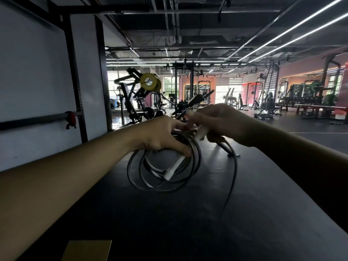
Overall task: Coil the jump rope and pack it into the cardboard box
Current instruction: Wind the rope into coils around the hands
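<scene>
My left hand (162, 135) grips a bundle of dark jump rope (160, 182) wound into several loops that hang below it. One white handle (173, 169) lies across the coil, pinned under my left thumb. My right hand (220, 122), blurred, is closed on the second white handle (200, 133) just right of the left hand. A loose length of rope (232, 178) curves down from there toward the dark floor. A corner of the cardboard box (86, 250) shows at the bottom left edge.
A black rubber gym floor (188, 223) spreads below my hands. A white wall with a black rack upright (75, 76) and a bar stands on the left. Weight machines (143, 95) and benches fill the room beyond.
</scene>
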Demonstrator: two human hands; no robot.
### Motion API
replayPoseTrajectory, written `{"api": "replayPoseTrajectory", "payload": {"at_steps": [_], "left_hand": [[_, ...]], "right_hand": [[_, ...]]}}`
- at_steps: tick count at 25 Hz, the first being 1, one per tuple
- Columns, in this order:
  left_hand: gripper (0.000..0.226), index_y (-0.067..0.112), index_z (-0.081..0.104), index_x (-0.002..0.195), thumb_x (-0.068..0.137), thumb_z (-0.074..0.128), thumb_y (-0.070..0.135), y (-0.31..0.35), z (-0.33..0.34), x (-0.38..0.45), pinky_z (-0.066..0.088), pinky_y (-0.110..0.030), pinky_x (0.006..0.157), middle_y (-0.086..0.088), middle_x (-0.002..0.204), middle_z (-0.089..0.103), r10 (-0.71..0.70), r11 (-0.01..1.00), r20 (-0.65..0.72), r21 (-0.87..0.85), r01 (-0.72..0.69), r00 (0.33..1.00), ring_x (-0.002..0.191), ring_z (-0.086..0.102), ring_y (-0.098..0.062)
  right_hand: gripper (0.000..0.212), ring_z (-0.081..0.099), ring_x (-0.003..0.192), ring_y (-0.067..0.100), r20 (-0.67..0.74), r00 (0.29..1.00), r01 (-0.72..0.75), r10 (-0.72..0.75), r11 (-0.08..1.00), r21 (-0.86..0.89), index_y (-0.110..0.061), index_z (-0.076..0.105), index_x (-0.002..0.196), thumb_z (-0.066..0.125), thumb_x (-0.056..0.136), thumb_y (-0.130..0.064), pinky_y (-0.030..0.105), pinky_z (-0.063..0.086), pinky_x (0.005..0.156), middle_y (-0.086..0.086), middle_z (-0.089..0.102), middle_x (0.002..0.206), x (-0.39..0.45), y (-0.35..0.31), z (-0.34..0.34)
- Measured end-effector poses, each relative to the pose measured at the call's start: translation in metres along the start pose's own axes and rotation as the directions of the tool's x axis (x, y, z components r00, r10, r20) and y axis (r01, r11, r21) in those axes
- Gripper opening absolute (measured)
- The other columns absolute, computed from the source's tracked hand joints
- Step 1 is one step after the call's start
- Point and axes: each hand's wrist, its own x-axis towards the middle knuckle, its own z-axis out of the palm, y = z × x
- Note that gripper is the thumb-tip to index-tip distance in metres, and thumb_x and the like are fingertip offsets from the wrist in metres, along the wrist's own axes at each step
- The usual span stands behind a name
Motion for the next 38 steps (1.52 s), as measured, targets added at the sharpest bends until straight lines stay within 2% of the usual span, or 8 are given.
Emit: {"api": "replayPoseTrajectory", "payload": {"at_steps": [4,8,15,20,29,32,35,38], "left_hand": [[0.023,0.028,0.078,0.092,0.072,0.088,0.025,-0.001,-0.007,-0.007,0.055,-0.036,0.097,0.008,0.102,0.079,0.001,1.000,0.006,0.015,-0.001,1.000,0.104,0.071,-0.012],[0.023,0.015,0.077,0.104,0.082,0.079,0.012,-0.005,-0.003,-0.004,0.042,-0.013,0.045,0.008,0.076,0.075,-0.031,0.954,-0.252,-0.295,-0.047,0.967,0.055,0.062,0.001],[0.028,0.005,0.073,0.107,0.088,0.072,0.026,-0.009,0.008,0.013,0.030,-0.018,0.039,-0.012,0.085,0.048,-0.239,0.689,-0.633,-0.645,-0.330,0.737,0.042,0.031,-0.007],[0.020,0.017,0.073,0.094,0.090,0.070,0.036,0.001,0.019,0.018,0.036,-0.020,0.044,0.001,0.063,0.045,-0.426,0.612,-0.675,-0.705,-0.358,0.602,0.043,0.037,-0.005],[0.016,0.025,0.070,0.106,0.097,0.063,0.036,-0.007,0.021,0.008,0.053,-0.022,0.058,0.007,0.094,0.076,-0.374,0.601,-0.612,-0.732,-0.320,0.697,0.077,0.066,-0.012],[0.068,0.019,0.045,0.140,0.084,0.075,0.044,-0.030,0.009,0.003,0.059,-0.040,0.089,-0.010,0.125,0.069,-0.324,0.675,-0.559,-0.702,-0.228,0.763,0.115,0.067,-0.028],[0.146,0.032,0.006,0.157,0.043,0.090,0.066,-0.045,-0.014,-0.009,0.030,-0.052,0.117,-0.011,0.161,0.033,-0.286,0.797,-0.527,-0.595,-0.107,0.800,0.144,0.037,-0.027],[0.140,0.041,0.012,0.156,0.041,0.087,0.068,-0.030,-0.039,-0.020,0.028,-0.040,0.116,-0.004,0.166,0.023,-0.088,0.985,-0.475,-0.170,0.008,0.876,0.149,0.025,-0.019]], "right_hand": [[0.070,0.047,0.040,0.010,-0.117,0.981,-0.154,0.152,0.988,-0.003,-0.002,0.068,0.100,0.050,0.091,-0.069,0.023,0.037,0.044,0.014,0.064,0.069,-0.001,0.007,-0.014],[0.083,0.042,0.044,0.013,-0.154,0.971,-0.179,0.183,0.983,0.040,-0.005,0.077,0.083,0.038,0.089,-0.079,0.025,0.035,0.047,0.006,0.053,0.062,-0.005,0.012,-0.011],[0.064,0.072,0.082,0.032,-0.166,0.981,-0.068,0.103,0.977,0.204,-0.034,0.060,0.121,0.041,0.084,-0.082,0.046,0.062,0.070,-0.006,0.072,0.092,0.000,0.022,0.034],[0.024,0.060,0.048,-0.007,-0.383,0.924,0.160,0.003,0.907,0.390,-0.021,0.070,0.096,0.059,0.098,-0.043,0.009,0.043,0.046,-0.008,0.070,0.069,0.009,0.016,0.055],[0.018,0.057,0.050,0.007,-0.438,0.898,0.186,-0.037,0.935,0.302,-0.019,0.070,0.086,0.065,0.098,-0.031,0.016,0.043,0.047,-0.003,0.064,0.059,0.018,0.009,0.047],[0.023,0.053,0.051,0.009,-0.388,0.919,0.133,-0.068,0.981,0.143,-0.012,0.072,0.093,0.067,0.096,-0.034,0.018,0.039,0.046,-0.003,0.061,0.060,0.020,0.010,0.034],[0.027,0.052,0.045,0.000,-0.312,0.945,0.083,-0.096,0.995,-0.055,-0.008,0.071,0.097,0.068,0.095,-0.035,0.012,0.038,0.043,-0.004,0.062,0.061,0.021,0.007,0.020],[0.027,0.061,0.053,0.002,-0.201,0.973,0.068,-0.114,0.972,-0.223,-0.012,0.072,0.103,0.069,0.093,-0.037,0.012,0.046,0.047,0.004,0.071,0.074,0.021,0.004,0.011]]}}
